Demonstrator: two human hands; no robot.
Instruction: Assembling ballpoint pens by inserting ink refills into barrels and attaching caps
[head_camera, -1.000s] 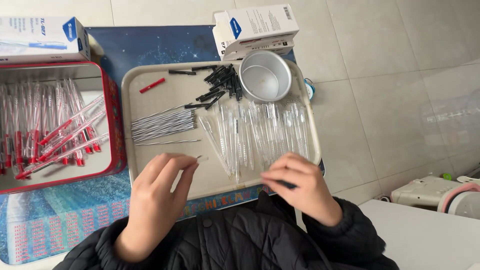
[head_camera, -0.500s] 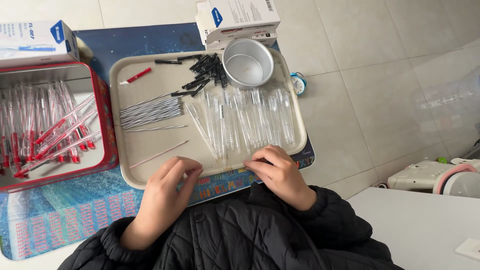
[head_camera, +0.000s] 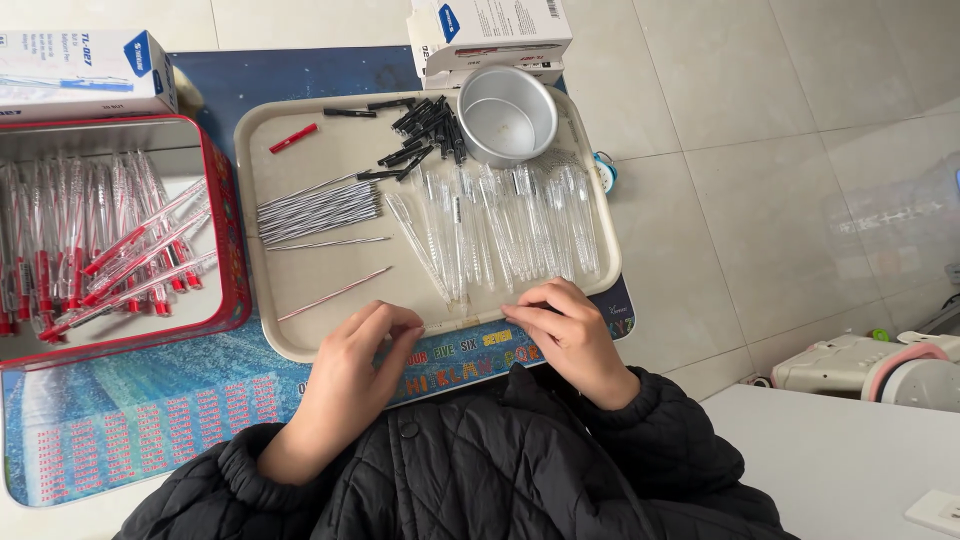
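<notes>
Both hands pinched a clear pen barrel at the near rim of the tray.

The left hand (head_camera: 352, 372) and right hand (head_camera: 565, 335) each closed fingertips on an end of one barrel (head_camera: 462, 322), held level just over the beige tray's (head_camera: 300, 345) front edge. More barrels (head_camera: 505, 225) lay side by side behind it, refills (head_camera: 320, 212) to the left, black caps (head_camera: 420, 125) and a metal cup (head_camera: 507, 115) at the back. A red tin (head_camera: 232, 250) of finished pens stood left. The barrel looked light, stiff and slick, probably brittle; best gripped near the ends, without bending.
</notes>
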